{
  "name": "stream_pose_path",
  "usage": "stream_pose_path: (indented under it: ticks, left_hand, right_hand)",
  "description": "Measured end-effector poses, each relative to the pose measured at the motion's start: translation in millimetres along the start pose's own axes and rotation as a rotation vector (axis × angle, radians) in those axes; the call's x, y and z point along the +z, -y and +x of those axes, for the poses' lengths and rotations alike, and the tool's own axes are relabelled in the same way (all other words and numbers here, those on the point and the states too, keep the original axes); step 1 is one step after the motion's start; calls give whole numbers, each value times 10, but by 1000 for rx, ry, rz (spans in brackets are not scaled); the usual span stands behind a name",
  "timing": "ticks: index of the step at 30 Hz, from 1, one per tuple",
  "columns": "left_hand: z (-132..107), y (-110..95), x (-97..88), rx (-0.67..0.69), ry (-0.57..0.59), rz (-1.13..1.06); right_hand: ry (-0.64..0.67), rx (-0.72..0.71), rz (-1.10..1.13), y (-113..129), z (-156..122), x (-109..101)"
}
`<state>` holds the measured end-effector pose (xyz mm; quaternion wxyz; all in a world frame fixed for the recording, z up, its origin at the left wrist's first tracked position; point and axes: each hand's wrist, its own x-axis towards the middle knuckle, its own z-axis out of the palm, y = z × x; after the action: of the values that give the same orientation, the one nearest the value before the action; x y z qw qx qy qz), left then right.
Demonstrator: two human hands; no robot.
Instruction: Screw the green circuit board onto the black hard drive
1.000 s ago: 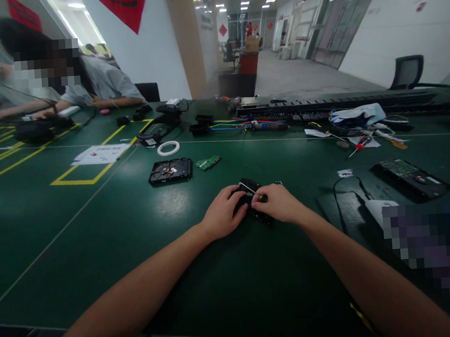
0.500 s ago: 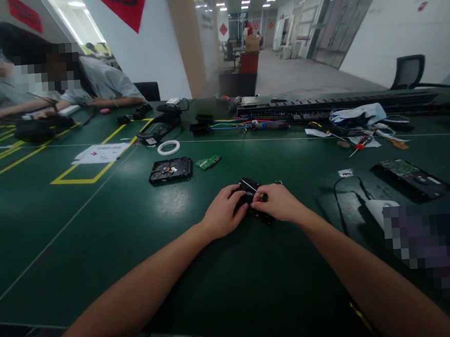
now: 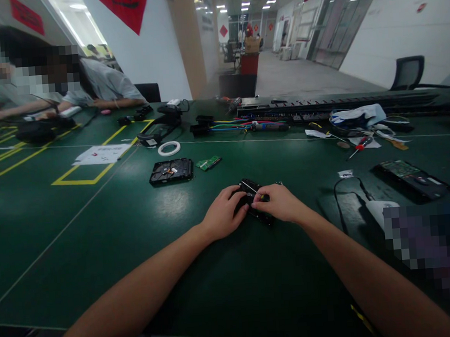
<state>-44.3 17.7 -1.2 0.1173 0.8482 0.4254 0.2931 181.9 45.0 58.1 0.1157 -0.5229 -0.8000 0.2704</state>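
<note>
Mid-table on the green mat (image 3: 99, 239), the left hand (image 3: 223, 217) clasps a black hard drive (image 3: 255, 203) lying flat. The right hand (image 3: 277, 203) pinches a thin screwdriver (image 3: 251, 188), whose tip rests on the drive's top. Another drive (image 3: 170, 170) and a green circuit board (image 3: 208, 163) lie well apart beyond them.

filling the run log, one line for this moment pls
left hand: steadies black drive | right hand: shut on small screwdriver, tip on drive | drive on green table
</note>
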Motion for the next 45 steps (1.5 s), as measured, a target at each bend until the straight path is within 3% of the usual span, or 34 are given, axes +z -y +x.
stream_pose_path:
  ticks: [7, 10, 16, 24, 33, 38, 45]
  left_hand:
    - [4, 3, 4, -16, 14, 5]
    - [1, -6, -10, -35, 34, 22]
    - [4, -29, -33, -63, 80, 53]
    - [36, -84, -32, -85, 95, 141]
    - [-110, -379, -136, -195, 126, 263]
    - [-199, -491, -47, -241, 77, 251]
    - [-257, -464, 83, -275, 60, 179]
  right_hand:
    - [-125, 20, -25, -20, -22, -160]
    - [-230, 7, -119, -139, -48, -264]
    - [-255, 116, -158, -455, -206, -234]
    - [-177, 115, -65, -564, -244, -141]
    - [-115, 116, -15, -500, -327, -159]
    - [-120, 92, -6, -462, -338, -123]
    - [-100, 50, 33, -397, -339, -67]
